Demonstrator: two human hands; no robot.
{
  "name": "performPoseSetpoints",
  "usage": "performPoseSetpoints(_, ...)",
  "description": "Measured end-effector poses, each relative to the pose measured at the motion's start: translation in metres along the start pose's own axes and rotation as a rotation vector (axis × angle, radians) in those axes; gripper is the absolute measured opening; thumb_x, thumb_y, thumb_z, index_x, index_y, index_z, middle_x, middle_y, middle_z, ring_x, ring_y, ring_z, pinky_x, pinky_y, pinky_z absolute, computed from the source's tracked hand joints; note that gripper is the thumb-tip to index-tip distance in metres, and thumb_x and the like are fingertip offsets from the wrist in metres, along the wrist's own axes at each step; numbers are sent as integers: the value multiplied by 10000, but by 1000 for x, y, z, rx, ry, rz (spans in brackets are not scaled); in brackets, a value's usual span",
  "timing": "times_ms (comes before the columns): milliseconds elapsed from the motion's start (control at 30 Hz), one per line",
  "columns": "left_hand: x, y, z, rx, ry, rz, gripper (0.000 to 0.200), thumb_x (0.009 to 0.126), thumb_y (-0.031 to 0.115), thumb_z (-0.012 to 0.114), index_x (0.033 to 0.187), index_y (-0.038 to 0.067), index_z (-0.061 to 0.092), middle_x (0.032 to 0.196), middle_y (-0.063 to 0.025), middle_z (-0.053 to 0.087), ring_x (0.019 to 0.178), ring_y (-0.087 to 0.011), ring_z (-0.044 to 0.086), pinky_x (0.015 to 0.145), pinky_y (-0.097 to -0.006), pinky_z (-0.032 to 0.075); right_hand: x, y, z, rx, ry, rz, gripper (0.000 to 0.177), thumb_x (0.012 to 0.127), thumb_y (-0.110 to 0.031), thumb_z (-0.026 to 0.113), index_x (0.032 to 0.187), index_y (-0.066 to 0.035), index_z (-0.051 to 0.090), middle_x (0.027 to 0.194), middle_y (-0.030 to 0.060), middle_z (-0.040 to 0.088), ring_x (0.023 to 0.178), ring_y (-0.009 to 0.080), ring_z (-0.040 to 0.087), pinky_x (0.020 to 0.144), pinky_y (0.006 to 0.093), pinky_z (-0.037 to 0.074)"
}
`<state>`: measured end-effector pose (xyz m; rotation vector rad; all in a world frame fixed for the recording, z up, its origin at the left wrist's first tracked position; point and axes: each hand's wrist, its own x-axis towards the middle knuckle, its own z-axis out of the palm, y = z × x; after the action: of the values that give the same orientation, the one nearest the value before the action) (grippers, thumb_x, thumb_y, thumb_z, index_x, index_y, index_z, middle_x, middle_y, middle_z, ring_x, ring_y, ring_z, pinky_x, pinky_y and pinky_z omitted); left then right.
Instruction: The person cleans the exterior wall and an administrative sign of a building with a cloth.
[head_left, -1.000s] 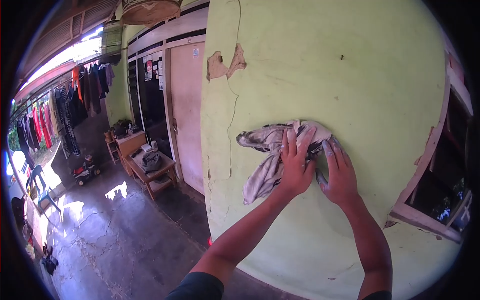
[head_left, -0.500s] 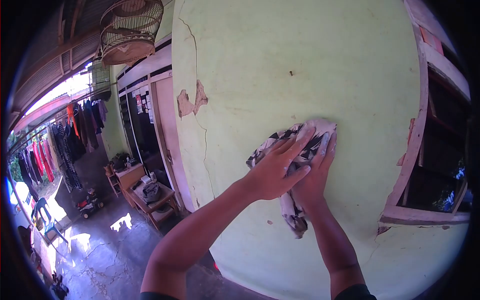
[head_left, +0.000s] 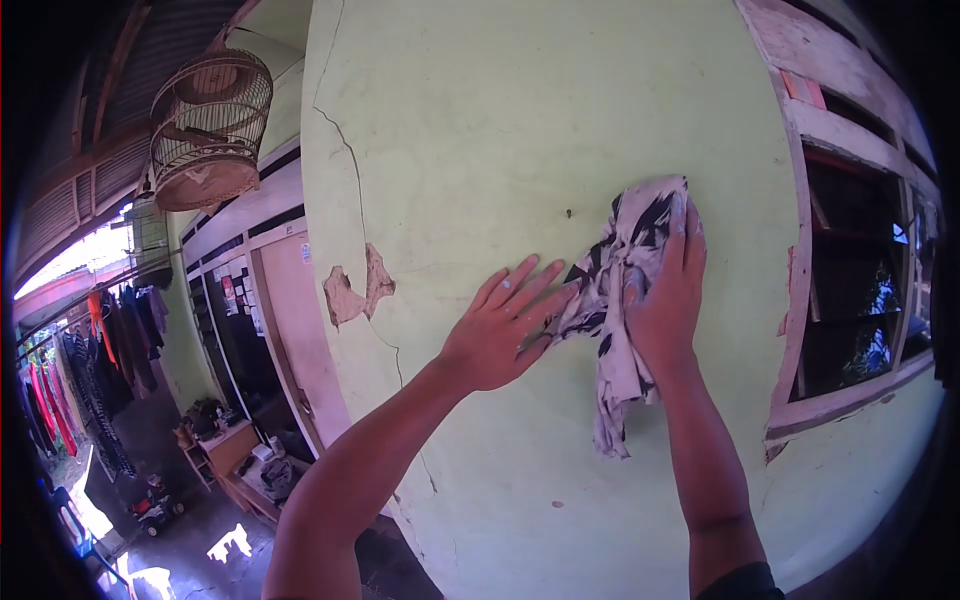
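A black-and-white patterned cloth (head_left: 625,330) is bunched against the pale green wall (head_left: 480,160), one end hanging down. My right hand (head_left: 668,305) presses on it from the right, fingers pointing up and closed over the fabric. Left of the cloth, my left hand (head_left: 505,325) lies flat on the wall with its fingers spread, the fingertips at the cloth's left edge. Whitish smears mark the fingers of both hands. A small nail (head_left: 569,212) sticks out of the wall above and between the hands.
Peeled plaster (head_left: 360,288) and a long crack run down the wall's left side. A window frame (head_left: 800,300) borders it on the right. A birdcage (head_left: 212,130) hangs at upper left. Beyond are a pink door (head_left: 298,310), a wooden table (head_left: 245,480) and hanging laundry (head_left: 110,340).
My hands have parted: the left moved off the cloth onto the wall, while the right carried the cloth up and right. The cloth has spread out, and the view has shifted.
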<state>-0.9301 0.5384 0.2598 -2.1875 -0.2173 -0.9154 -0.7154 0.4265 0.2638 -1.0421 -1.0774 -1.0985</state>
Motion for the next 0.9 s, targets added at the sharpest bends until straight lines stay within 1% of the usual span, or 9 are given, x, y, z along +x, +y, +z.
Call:
performPoseSetpoints(67,-12,-17,14,10,47,-9,682,996,329,624,1632,253,389,1747,-52,257,1607,-320,226,1280,-509,241,43,2,12,-55,55,-46,885,816,-7,727,1605,-13,325,1627,265,354,1479,471,382,1206,504,375)
performPoseSetpoints(167,-20,-23,26,-59,295,-67,601,948,304,648,1534,216,546,1679,-68,408,1547,-284,378,1259,-491,289,103,-6,33,-116,108,-104,782,833,0,706,1560,-35,421,1579,223,452,1436,421,468,1184,462,425)
performPoseSetpoints(333,-26,-30,33,-127,454,-114,571,922,264,651,1478,155,591,1648,-79,455,1520,-287,427,1220,-472,357,175,-51,69,-165,41,-113,667,862,-92,717,1496,-48,513,1541,190,520,1403,380,521,1167,435,452)
performPoseSetpoints(400,-27,-31,33,-131,462,-114,558,918,251,650,1463,142,602,1641,-82,466,1516,-286,436,1209,-469,373,188,-68,99,-138,10,-304,647,865,-145,732,1472,-51,529,1539,187,521,1400,381,524,1165,437,455)
performPoseSetpoints(533,-32,-36,46,-175,530,-67,515,870,224,706,1362,82,647,1483,-146,581,1394,-328,533,1184,-481,394,148,-127,140,-26,-229,-586,677,843,-162,790,1478,-115,558,1591,201,461,1473,416,428,1228,484,373)
performPoseSetpoints(567,-33,-38,48,-203,552,-52,494,851,214,727,1315,56,664,1413,-165,618,1340,-342,566,1175,-483,400,131,-143,137,-194,-292,-650,665,830,-272,818,1445,-158,592,1618,177,419,1524,411,351,1255,510,315)
performPoseSetpoints(667,-42,-50,37,-346,447,33,450,824,209,756,1227,25,680,1308,-178,644,1254,-353,593,1166,-487,408,117,-147,139,-342,-366,-804,698,808,-301,838,1451,-179,596,1652,154,374,1550,388,311,1259,508,305)
performPoseSetpoints(800,-66,-98,4,-163,435,178,446,847,186,733,1268,66,649,1455,-153,588,1373,-340,551,1124,-496,423,148,-123,116,-312,-412,-709,591,904,-166,739,1468,-245,580,1653,164,374,1527,368,367,1253,493,320)
performPoseSetpoints(900,-96,-142,-35,-78,456,-34,470,856,159,721,1308,88,613,1581,-127,493,1468,-350,461,1153,-522,375,163,-119,110,-367,-267,-566,607,932,-103,688,1495,-272,536,1645,165,379,1511,357,396,1245,491,340)
